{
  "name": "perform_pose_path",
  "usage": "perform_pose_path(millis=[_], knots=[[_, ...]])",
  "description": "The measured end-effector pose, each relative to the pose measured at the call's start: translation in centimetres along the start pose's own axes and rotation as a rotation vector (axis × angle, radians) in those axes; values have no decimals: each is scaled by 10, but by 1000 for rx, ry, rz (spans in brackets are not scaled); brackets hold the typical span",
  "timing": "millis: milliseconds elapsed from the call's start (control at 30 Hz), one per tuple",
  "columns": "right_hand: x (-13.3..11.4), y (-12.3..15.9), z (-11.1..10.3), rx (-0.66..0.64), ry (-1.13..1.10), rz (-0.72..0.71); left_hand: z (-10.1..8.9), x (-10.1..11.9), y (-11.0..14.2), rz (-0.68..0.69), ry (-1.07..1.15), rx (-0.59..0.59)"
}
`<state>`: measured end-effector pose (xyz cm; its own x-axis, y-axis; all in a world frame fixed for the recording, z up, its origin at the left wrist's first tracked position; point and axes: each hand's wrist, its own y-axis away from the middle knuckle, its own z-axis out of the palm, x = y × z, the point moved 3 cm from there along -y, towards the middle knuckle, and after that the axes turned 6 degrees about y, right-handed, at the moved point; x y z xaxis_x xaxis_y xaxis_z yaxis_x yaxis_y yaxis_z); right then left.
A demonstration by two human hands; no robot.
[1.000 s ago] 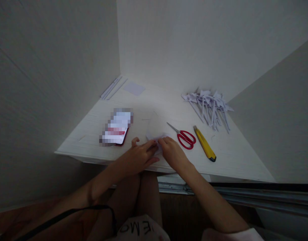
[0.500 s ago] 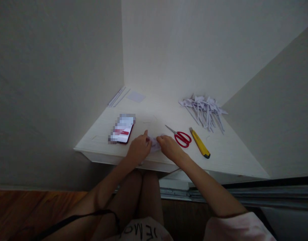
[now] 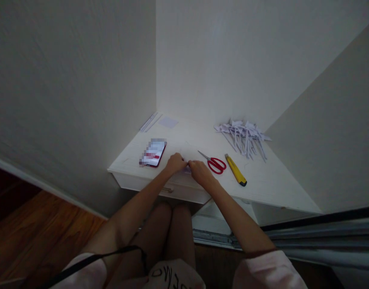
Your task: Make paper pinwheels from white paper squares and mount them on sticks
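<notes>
My left hand (image 3: 176, 162) and my right hand (image 3: 199, 170) meet over the front part of the white desk, their fingertips nearly touching. Both are closed on a small piece of white paper (image 3: 186, 170), which is mostly hidden beneath the fingers. Just right of my right hand lie red-handled scissors (image 3: 216, 164) with their tips pointing to the back left. Beyond them rests a yellow utility knife (image 3: 235, 170). To the left of my left hand a phone (image 3: 155, 154) with a lit, partly blurred screen lies flat.
A pile of folded paper shapes on thin paper sticks (image 3: 246, 134) lies at the back right of the desk (image 3: 271, 186). Thin paper strips (image 3: 148, 121) and a flat paper square (image 3: 168, 122) are at the back left. Walls rise behind and beside the desk.
My hands have come closer together over the paper, and the left fingers have curled in, covering more of it. The camera view has shifted and tilted slightly.
</notes>
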<state>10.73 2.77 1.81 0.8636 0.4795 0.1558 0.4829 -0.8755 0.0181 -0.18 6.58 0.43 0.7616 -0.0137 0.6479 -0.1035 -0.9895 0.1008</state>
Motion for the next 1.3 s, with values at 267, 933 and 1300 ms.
perform_pose_path(millis=[267,933,1300], knots=[[-1,4,-6,-5,-7,47,6,4,2,-16,-12,2],[-4,7,5,83,-109,116,11,-8,-7,72,119,-8],[5,17,-2,416,-356,158,6,-11,-7,263,400,87]])
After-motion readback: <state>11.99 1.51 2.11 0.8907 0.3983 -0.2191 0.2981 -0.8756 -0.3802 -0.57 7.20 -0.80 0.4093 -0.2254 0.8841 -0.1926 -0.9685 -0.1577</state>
